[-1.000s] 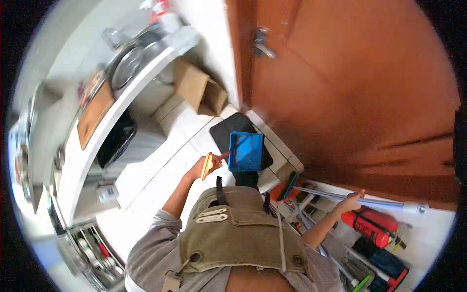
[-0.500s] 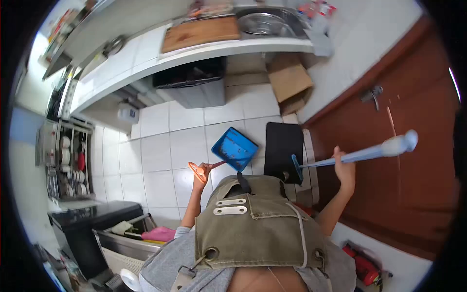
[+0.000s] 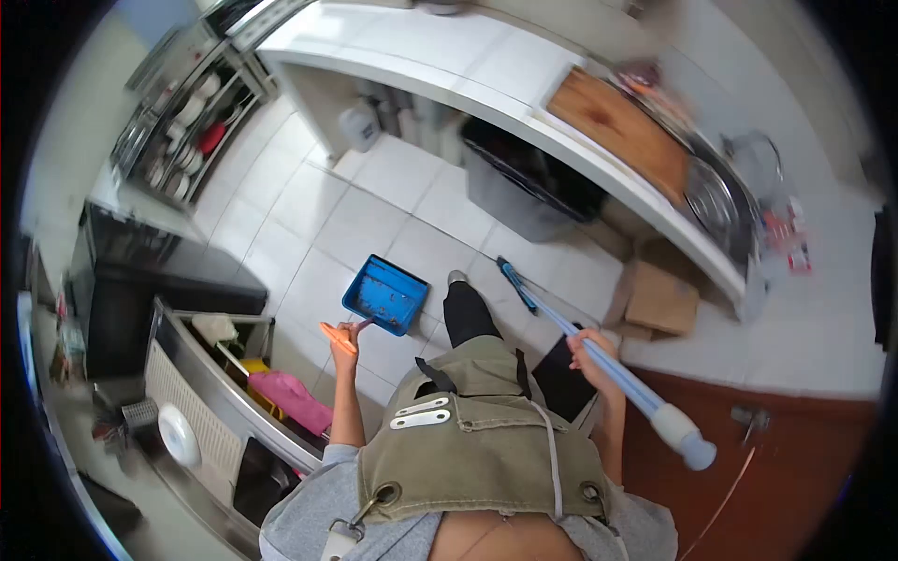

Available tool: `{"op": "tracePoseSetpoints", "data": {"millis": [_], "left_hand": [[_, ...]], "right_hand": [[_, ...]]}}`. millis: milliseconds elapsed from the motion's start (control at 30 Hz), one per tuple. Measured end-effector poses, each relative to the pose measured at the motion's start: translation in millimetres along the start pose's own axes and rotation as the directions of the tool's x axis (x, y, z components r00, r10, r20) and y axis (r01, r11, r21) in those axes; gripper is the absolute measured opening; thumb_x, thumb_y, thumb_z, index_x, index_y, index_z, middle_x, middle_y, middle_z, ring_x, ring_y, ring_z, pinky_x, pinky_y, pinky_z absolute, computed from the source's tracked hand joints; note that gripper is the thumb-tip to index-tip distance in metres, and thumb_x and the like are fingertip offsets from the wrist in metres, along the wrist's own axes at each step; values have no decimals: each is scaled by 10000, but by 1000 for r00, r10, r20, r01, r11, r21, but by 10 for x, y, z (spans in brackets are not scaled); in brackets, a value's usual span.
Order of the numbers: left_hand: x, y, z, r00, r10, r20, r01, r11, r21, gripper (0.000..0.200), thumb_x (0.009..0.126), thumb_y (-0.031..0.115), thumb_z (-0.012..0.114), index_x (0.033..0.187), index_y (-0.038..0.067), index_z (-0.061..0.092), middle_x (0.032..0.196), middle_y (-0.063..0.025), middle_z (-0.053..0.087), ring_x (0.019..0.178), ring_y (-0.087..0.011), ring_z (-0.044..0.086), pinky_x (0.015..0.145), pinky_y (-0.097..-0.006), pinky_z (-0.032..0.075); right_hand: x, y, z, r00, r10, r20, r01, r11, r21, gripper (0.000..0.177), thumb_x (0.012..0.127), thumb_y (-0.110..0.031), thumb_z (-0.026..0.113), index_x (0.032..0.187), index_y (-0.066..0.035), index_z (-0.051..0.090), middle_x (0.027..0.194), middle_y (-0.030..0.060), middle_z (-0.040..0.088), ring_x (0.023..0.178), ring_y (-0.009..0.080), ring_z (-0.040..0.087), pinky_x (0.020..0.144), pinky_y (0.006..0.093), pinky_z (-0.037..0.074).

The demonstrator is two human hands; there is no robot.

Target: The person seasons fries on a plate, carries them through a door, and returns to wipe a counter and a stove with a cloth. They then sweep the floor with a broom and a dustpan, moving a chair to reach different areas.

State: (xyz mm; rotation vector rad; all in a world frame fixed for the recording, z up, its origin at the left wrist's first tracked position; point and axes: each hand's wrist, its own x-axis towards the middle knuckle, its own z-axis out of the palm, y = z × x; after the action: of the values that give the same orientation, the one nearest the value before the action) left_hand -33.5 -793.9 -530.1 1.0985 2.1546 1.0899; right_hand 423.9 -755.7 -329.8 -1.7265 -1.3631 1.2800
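My left hand [image 3: 344, 338] is closed around the handle of a blue dustpan [image 3: 407, 318], just below its orange end [image 3: 337, 338]. Small dark bits of debris lie in the pan, which is at or just above the white tiles. My right hand [image 3: 593, 355] grips the pale-blue pole of a broom [image 3: 636, 397]. Its narrow blue head [image 3: 516, 283] is on or close to the floor, beyond my foot [image 3: 457, 278]; its bristles are hard to make out. The pole's thick whitish end points back toward the door.
A grey bin [image 3: 510, 192] with a black liner stands under the white counter [image 3: 402, 51], near a cardboard box [image 3: 661, 299]. To the left are a dish rack [image 3: 192, 140] and a metal sink unit [image 3: 201, 393]. A brown door [image 3: 748, 486] is at right, beside a black mat [image 3: 563, 381].
My view and body have turned left. The broom head has moved from the black mat onto the tiles ahead. The dustpan stays in my left hand, and a foot now shows in front.
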Motion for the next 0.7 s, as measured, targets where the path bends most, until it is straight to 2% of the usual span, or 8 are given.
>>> {"op": "tracePoseSetpoints", "data": {"millis": [67, 133, 267, 400, 533, 600, 633, 700], "left_hand": [[116, -92, -247, 989, -109, -104, 107, 994, -31, 253, 856, 248, 572, 751, 21, 538, 716, -75, 546, 702, -171, 501, 699, -305, 412], [254, -493, -362, 953, -159, -256, 121, 980, -158, 250, 851, 246, 583, 743, 29, 523, 690, -51, 513, 686, -148, 477, 667, -296, 402], [410, -498, -788, 824, -328, -462, 161, 917, -364, 260, 844, 241, 594, 720, 27, 511, 665, -27, 473, 656, -127, 442, 630, -284, 385], [625, -591, -1025, 640, -481, -599, 329, 876, -352, 273, 846, 194, 590, 659, 39, 465, 646, -11, 427, 627, -116, 403, 616, -270, 373], [873, -770, -737, 469, -514, -718, 193, 853, -484, 261, 849, 165, 585, 664, 57, 436, 686, -11, 435, 661, -115, 407, 643, -265, 377], [1066, -842, -637, 320, -622, -715, 128, 776, -618, 226, 851, 160, 581, 697, 61, 449, 714, -4, 434, 688, -115, 409, 663, -266, 376], [1175, -920, -624, 313, -649, -694, 232, 761, -606, 206, 849, 166, 584, 725, 51, 466, 747, -22, 470, 727, -129, 438, 693, -281, 385], [1388, -1171, -538, 239, -659, -713, 236, 752, -616, 198, 847, 172, 588, 740, 45, 479, 760, -31, 485, 741, -138, 453, 702, -290, 392]], "right_hand": [[536, -180, 283, 956, -121, 267, 98, 990, 97, 196, 856, -222, 567, 892, -35, 521, 709, 39, 549, 580, 97, 568, 538, 221, 499], [1097, -510, 600, 861, -64, 504, -178, 891, 418, 228, 861, -211, 552, 989, -33, 487, 788, 83, 580, 675, 144, 606, 648, 254, 521], [1844, -1562, 1431, 569, 60, 820, -626, 678, 385, 177, 886, -237, 489, 929, -66, 475, 858, 130, 580, 785, 204, 598, 757, 323, 501], [2629, -2018, 2357, 417, 172, 893, -673, 719, 175, 123, 875, -202, 503, 861, -88, 458, 857, 109, 559, 754, 194, 578, 749, 325, 486], [3443, -2527, 3074, 205, 207, 957, -542, 838, -65, 105, 811, -133, 525, 861, -109, 436, 909, 80, 516, 769, 164, 545, 754, 307, 493], [3806, -2797, 3468, 196, 166, 967, -438, 897, -65, 108, 802, -121, 529, 848, -115, 431, 918, 83, 512, 786, 159, 541, 750, 301, 492], [4024, -2905, 3717, 120, 110, 987, -472, 881, -41, 98, 804, -105, 520, 841, -119, 430, 924, 87, 512, 779, 141, 523, 751, 297, 473], [4228, -3268, 4132, 116, 55, 992, -552, 834, 19, 100, 789, -73, 532, 821, -108, 444, 948, 111, 495, 765, 133, 511, 753, 298, 469]]}}
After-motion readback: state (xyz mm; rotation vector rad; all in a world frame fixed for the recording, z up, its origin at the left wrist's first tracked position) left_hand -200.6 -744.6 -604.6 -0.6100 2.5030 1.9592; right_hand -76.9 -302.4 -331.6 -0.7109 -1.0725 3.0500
